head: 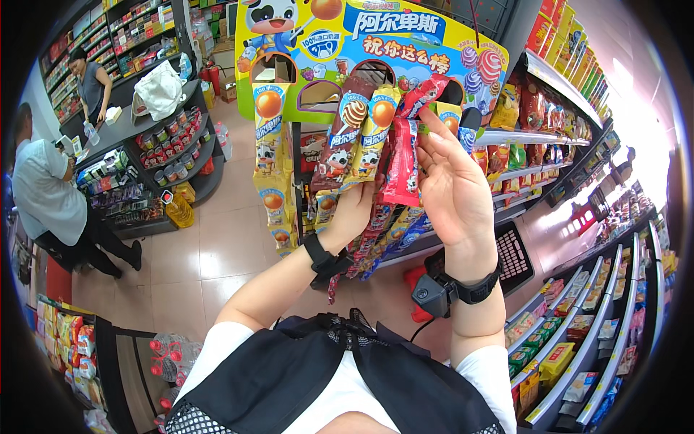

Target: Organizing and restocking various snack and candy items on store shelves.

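Observation:
Strips of wrapped lollipops hang from a colourful cardboard display header with cut-out holes. My right hand is at a red lollipop strip, its fingertips at the fold between two packets. The upper red packet tilts to the upper right; the lower one hangs down. My left hand reaches in under a brown lollipop packet and a yellow lollipop packet, which hide most of its fingers. Another yellow strip hangs to the left. Both wrists wear black straps; the right one carries a small camera.
Snack shelves rise to the right, with more packaged goods on slanted racks below. A black basket and a red object stand on the floor. At left, two people are by a counter.

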### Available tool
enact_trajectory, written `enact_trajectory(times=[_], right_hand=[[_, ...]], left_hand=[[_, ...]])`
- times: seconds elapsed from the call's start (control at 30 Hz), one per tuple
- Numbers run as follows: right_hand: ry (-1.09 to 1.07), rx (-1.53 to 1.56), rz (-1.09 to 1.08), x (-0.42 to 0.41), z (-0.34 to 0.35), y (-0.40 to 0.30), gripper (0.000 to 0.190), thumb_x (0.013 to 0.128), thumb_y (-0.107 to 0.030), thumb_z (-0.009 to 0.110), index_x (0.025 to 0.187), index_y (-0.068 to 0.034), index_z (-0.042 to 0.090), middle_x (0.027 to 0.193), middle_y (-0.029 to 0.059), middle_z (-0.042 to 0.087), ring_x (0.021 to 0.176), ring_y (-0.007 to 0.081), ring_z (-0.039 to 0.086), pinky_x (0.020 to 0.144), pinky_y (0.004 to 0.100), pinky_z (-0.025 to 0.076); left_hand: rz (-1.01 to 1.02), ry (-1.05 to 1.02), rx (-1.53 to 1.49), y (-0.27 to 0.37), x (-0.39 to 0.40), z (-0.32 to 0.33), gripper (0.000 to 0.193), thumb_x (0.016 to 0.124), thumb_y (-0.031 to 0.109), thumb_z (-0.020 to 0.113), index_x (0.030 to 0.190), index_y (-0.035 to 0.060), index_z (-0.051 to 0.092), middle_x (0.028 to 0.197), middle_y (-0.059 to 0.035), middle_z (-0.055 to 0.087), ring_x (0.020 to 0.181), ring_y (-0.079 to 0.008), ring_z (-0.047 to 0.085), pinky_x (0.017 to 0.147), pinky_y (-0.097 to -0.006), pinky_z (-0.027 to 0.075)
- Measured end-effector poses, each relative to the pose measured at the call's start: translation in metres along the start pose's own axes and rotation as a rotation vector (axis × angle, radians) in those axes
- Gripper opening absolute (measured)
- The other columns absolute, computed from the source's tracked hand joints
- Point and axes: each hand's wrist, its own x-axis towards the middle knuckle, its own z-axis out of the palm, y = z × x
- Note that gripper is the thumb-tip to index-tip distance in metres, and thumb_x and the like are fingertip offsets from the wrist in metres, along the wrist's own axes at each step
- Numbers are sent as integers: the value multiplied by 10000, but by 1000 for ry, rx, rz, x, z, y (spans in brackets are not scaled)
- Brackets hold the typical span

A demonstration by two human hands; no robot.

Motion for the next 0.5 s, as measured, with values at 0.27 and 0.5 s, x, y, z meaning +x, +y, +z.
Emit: enact_trajectory(times=[0.27, 0.5], right_hand=[[-8, -20, 7, -2, -2, -5, 457, 865, -141, 497, 1283, 18, 403, 1105, 70, 497, 988, 162, 445, 927, 280, 351], [1, -46, -7, -6, 0, -7, 456, 864, -139, 499, 1280, 20, 404, 1113, 75, 499, 988, 160, 451, 919, 276, 357]], left_hand=[[-8, -151, -299, 27, 8, 10, 364, 964, 249, 343, 1167, -11, 495, 1033, -76, 582, 954, -113, 546, 816, -257, 438], [252, -33, -499, 50, 30, 24, 349, 977, 271, 320, 1221, 44, 424, 1037, -66, 553, 937, -124, 559, 765, -253, 481]])
